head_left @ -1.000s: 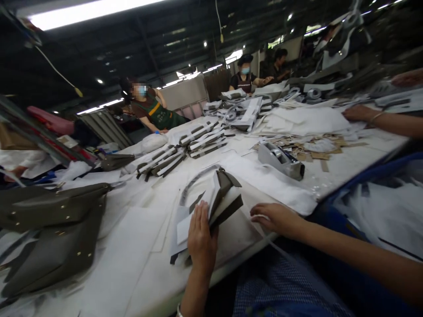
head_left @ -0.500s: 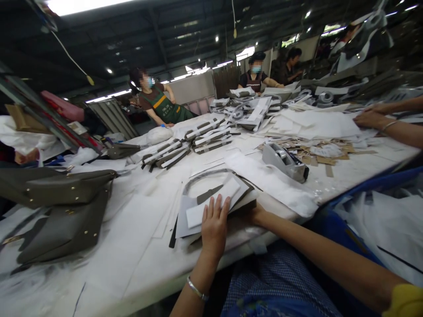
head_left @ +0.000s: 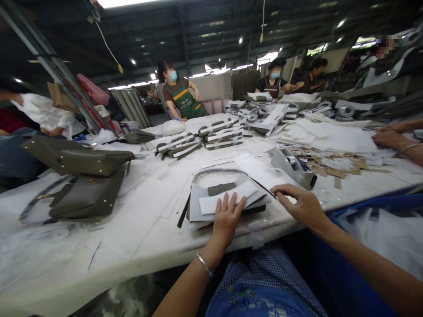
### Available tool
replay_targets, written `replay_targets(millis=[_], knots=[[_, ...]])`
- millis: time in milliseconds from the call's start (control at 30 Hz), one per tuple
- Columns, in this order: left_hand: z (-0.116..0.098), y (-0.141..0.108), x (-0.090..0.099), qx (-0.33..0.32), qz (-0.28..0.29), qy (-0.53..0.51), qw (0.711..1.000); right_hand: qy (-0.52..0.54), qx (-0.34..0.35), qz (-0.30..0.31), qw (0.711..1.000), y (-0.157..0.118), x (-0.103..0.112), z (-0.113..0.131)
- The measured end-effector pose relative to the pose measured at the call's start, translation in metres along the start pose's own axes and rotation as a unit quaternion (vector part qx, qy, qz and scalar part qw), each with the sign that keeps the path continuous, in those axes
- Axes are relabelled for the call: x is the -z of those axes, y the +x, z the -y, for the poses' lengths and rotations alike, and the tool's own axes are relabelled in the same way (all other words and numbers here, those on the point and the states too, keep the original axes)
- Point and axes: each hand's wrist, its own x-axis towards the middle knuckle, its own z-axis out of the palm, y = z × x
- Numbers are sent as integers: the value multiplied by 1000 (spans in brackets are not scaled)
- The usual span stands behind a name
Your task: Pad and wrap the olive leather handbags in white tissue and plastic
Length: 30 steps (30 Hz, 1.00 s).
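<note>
My left hand (head_left: 228, 218) lies with fingers spread on a white folded sheet (head_left: 228, 199), pressing it onto a flattened dark handbag (head_left: 254, 210). Grey paper (head_left: 194, 207) shows under the sheet, beside a dark olive tab (head_left: 221, 189). The bag's wrapped handle (head_left: 216, 171) arches away from me at the far side. To the right, my right hand (head_left: 300, 204) is pinched on the end of a thin dark strap (head_left: 261, 184) that runs from the bag. A second dark strip (head_left: 183, 212) sticks out at the bag's left.
Olive handbags (head_left: 89, 185) stand at the left. Bundled wrapped straps (head_left: 214, 134) lie farther back. A grey tape dispenser (head_left: 292, 169) sits right of the bag, near cardboard tags (head_left: 340, 169). A co-worker's hands (head_left: 393, 136) rest at the right. Others work across the table.
My right hand has come out from under the bag's right side and now pinches the strap end. My left hand stays on the white sheet. The view has shifted left.
</note>
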Motion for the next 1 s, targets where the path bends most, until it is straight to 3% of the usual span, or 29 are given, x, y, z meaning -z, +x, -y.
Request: replay_targets(millis=[67, 167, 267, 367, 467, 567, 733, 867, 1000], knots=[[-4, -2, -1, -9, -11, 3, 1000, 5, 14, 29, 999, 34, -10, 14], [-8, -7, 1, -13, -26, 3, 1000, -91, -2, 182, 979, 88, -47, 26], [-10, -12, 3, -14, -37, 0, 999, -167, -25, 279, 945, 128, -90, 27], [-13, -18, 1, -9, -44, -2, 999, -224, -73, 324, 916, 149, -125, 24], [-16, -20, -2, 1, -54, -8, 999, -273, -123, 349, 888, 155, -146, 21], [-16, -20, -4, 7, -58, -17, 998, -288, -152, 364, 873, 158, -156, 14], [-14, -18, -3, 3, -54, -23, 998, -235, -163, 399, 871, 163, -158, 0], [-14, -18, -2, 5, -54, -26, 998, -141, -157, 403, 891, 162, -154, -9], [-13, -18, 3, 0, -31, -29, 999, -31, -160, 349, 923, 157, -144, -16]])
